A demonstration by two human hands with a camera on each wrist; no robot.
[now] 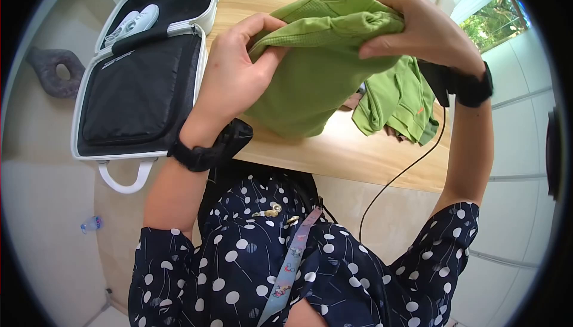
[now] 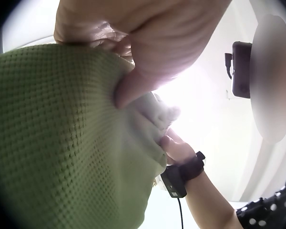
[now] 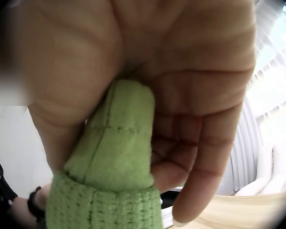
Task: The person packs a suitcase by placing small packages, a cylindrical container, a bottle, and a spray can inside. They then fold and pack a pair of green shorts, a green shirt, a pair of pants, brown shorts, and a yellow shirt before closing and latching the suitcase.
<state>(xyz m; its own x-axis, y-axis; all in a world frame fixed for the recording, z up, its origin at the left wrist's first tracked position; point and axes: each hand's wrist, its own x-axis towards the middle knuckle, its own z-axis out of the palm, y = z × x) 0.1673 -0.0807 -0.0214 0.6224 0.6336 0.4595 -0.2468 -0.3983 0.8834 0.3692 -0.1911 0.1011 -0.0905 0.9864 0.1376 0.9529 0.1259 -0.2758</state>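
A green garment point(image 1: 310, 82) with waffle-textured fabric hangs between both hands above the wooden table. At its upper left edge the left hand point(image 1: 236, 70) pinches the cloth between thumb and fingers; in the left wrist view that thumb presses on the textured fabric point(image 2: 52, 138). The right hand point(image 1: 418, 31) grips the bunched upper right edge. A seamed green fold point(image 3: 117, 138) sits between the thumb and fingers of the right hand point(image 3: 181, 90) in the right wrist view. Another green garment point(image 1: 397, 103) lies on the table below the right hand, partly hidden.
An open suitcase point(image 1: 140, 97) with white shoes point(image 1: 136, 23) in its lid section stands left of the wooden table point(image 1: 352, 163). A cable point(image 1: 403, 172) hangs from the right wrist device. A grey neck pillow point(image 1: 58, 73) and a small bottle point(image 1: 91, 224) are farther left.
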